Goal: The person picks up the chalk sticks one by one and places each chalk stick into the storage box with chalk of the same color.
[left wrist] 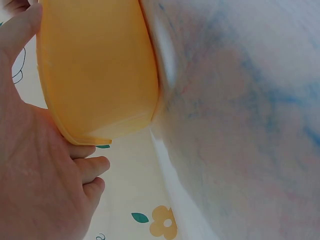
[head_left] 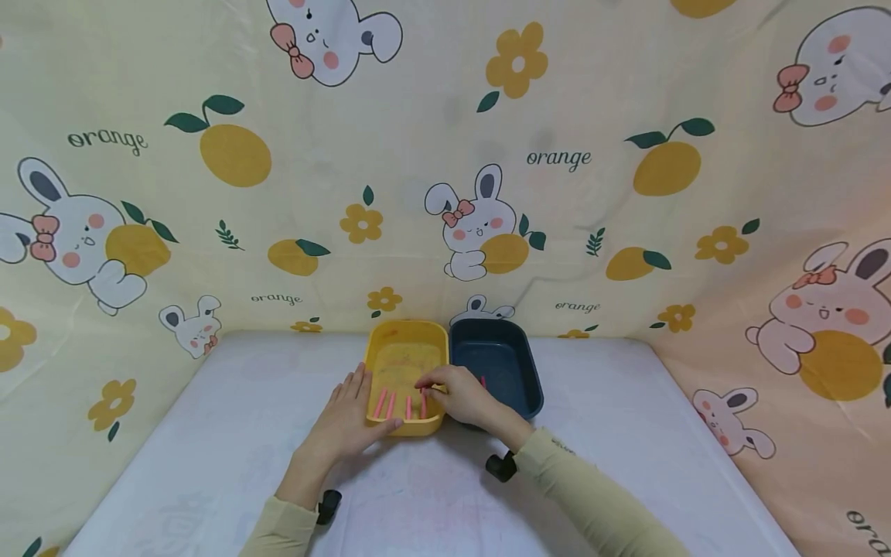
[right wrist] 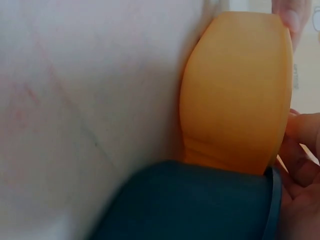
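A yellow plastic tray (head_left: 407,356) holds several thin pink sticks (head_left: 391,404) leaning along its near end. My left hand (head_left: 344,418) rests on the tray's left side, fingers extended along the rim and thumb across the near corner; the left wrist view shows the tray's outer wall beside this hand (left wrist: 45,170). Over the tray's right half, my right hand (head_left: 462,394) has its thumb and index finger together, pinching a small pink stick mostly hidden by the fingertips. Its forearm side passes over the dark blue tray (head_left: 494,333), where one pink stick (head_left: 483,381) shows.
Side by side, the two trays touch on a white-covered table (head_left: 592,441). A patterned cloth (head_left: 418,147) with rabbits and oranges hangs behind the table and along both sides. Each wrist carries a small black camera (head_left: 501,466).
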`<state>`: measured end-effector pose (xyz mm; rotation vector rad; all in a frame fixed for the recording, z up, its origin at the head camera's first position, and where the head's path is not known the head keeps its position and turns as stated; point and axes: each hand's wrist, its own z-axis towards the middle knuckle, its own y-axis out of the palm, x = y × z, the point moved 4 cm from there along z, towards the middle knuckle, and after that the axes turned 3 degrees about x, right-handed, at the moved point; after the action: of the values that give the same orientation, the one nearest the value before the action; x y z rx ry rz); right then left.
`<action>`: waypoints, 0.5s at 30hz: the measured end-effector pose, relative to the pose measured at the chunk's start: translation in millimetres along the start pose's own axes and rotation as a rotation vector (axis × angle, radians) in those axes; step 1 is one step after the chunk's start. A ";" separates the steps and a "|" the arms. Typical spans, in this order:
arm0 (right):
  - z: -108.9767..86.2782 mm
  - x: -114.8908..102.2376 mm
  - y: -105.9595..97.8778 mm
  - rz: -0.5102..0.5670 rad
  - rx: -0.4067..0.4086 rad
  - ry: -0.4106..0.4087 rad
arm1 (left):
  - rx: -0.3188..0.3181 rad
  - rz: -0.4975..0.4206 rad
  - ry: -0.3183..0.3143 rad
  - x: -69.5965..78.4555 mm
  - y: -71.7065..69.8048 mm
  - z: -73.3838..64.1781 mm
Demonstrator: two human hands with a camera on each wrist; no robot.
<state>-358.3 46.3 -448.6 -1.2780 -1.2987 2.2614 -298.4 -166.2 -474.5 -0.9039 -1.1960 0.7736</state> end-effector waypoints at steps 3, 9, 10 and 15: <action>1.2 -1.0 -0.4 -0.026 -0.027 -0.028 | 0.000 -0.002 0.001 -0.2 0.0 0.1; 4.3 -2.4 -1.4 -0.075 -0.078 -0.053 | 0.000 -0.003 0.003 -0.1 0.0 -0.2; 4.8 -2.9 -1.6 -0.085 -0.085 -0.057 | 0.002 -0.004 0.003 0.0 -0.1 -0.4; 8.6 -3.8 -2.4 -0.153 -0.114 -0.080 | 0.005 -0.005 0.000 0.3 -0.1 -0.8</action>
<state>-363.3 40.5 -442.7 -1.0916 -1.5186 2.1805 -297.6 -166.1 -474.4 -0.8963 -1.1951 0.7720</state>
